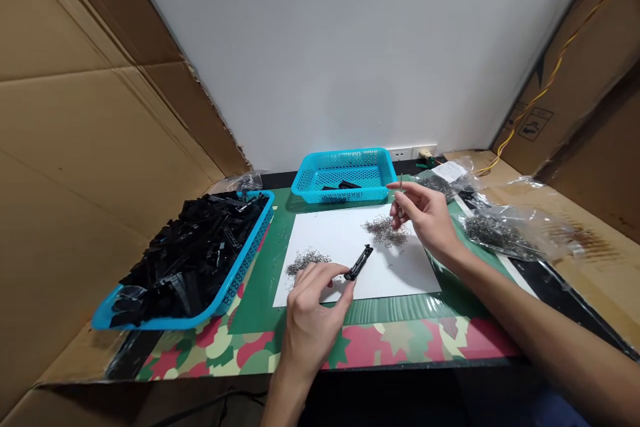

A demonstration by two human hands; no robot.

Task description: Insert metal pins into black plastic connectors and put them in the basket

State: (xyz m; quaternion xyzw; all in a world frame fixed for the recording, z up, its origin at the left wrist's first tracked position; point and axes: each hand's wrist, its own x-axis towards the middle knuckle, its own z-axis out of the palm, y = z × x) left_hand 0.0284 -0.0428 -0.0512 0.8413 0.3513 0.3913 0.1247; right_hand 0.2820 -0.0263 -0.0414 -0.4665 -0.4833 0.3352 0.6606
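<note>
My left hand (315, 310) pinches the lower end of a narrow black plastic part (359, 263) between thumb and fingertips, holding it tilted above a white sheet (345, 233). Under the fingers of that hand lies a pile of small bent metal wire pieces (306, 260), partly hidden. My right hand (423, 210) is raised over the sheet's far right, its thumb and index finger closed on a slim metal tool (401, 188), whose exact kind is hard to make out. Below those fingers spreads a second pile of small wire springs (384, 232).
On the left stands a blue basket (250, 247) heaped with black plastic parts (193, 247). A second blue basket (345, 197) at the back holds a few black parts. Clear bags of wire pieces (500, 233) lie at right. Cardboard walls (100, 133) flank the table.
</note>
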